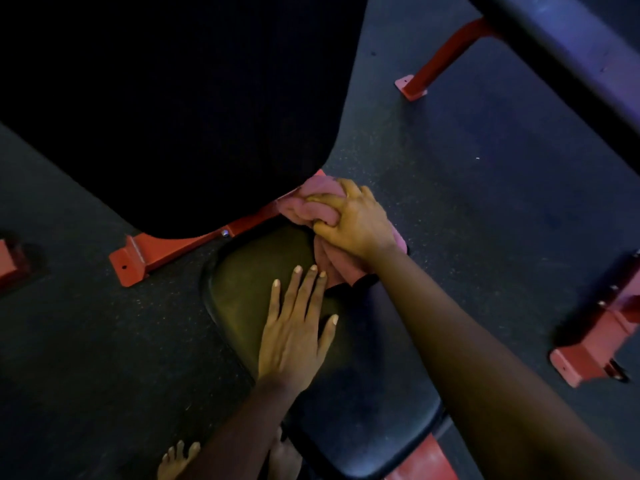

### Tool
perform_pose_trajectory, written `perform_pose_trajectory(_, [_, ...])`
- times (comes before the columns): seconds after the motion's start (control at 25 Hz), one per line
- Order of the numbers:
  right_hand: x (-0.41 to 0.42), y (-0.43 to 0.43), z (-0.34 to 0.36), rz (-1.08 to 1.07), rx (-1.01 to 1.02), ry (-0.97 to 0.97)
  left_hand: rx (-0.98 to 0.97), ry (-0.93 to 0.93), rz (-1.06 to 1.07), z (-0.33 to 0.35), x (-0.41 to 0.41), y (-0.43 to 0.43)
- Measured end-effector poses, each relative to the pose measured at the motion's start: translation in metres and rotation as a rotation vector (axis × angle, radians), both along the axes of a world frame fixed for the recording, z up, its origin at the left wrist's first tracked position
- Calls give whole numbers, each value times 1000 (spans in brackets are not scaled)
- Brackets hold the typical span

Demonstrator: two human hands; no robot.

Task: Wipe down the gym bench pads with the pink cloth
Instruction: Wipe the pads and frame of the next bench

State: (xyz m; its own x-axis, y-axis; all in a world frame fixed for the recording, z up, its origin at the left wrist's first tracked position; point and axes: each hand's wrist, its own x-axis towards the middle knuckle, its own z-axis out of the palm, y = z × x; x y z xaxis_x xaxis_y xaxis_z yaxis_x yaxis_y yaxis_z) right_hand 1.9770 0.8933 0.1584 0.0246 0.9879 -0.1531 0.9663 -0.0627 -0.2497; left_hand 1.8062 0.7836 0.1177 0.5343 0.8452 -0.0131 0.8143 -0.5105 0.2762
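The black seat pad (242, 292) of the gym bench lies below me, and the large black back pad (173, 98) rises at the upper left. My right hand (356, 220) is closed on the bunched pink cloth (311, 199), pressing it at the far end of the seat pad, where it meets the back pad. My left hand (294, 327) rests flat on the seat pad with fingers spread, just short of the cloth and holding nothing.
Red metal frame feet (138, 258) of the bench stand on the dark rubber floor (485, 202). More red frame legs (426, 74) and a red base (588, 348) stand to the right. A dark padded bar (571, 53) crosses the top right. Bare toes (176, 459) show at the bottom.
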Motion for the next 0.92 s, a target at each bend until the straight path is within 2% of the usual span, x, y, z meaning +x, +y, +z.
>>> perform_pose_trajectory(0.08, [19,4,-2,-129,-73,168,3,48,-55,-1,0,-4])
perform_pose_trajectory(0.2, [39,-7,-2,-180,-195,395,7,82,-79,0,0,-4])
perform_pose_trajectory(0.44, [58,-96,-8,-455,-280,594,3,107,-86,0,1,-4])
perform_pose_trajectory(0.68, [63,-189,-7,-531,-223,585,11,157,-79,-2,1,-4])
perform_pose_trajectory(0.8, [55,-237,-15,-701,-154,589,3,154,-79,-3,0,-5])
perform_pose_trajectory(0.92, [25,-266,-19,-954,67,659,-7,135,-76,-2,2,-5])
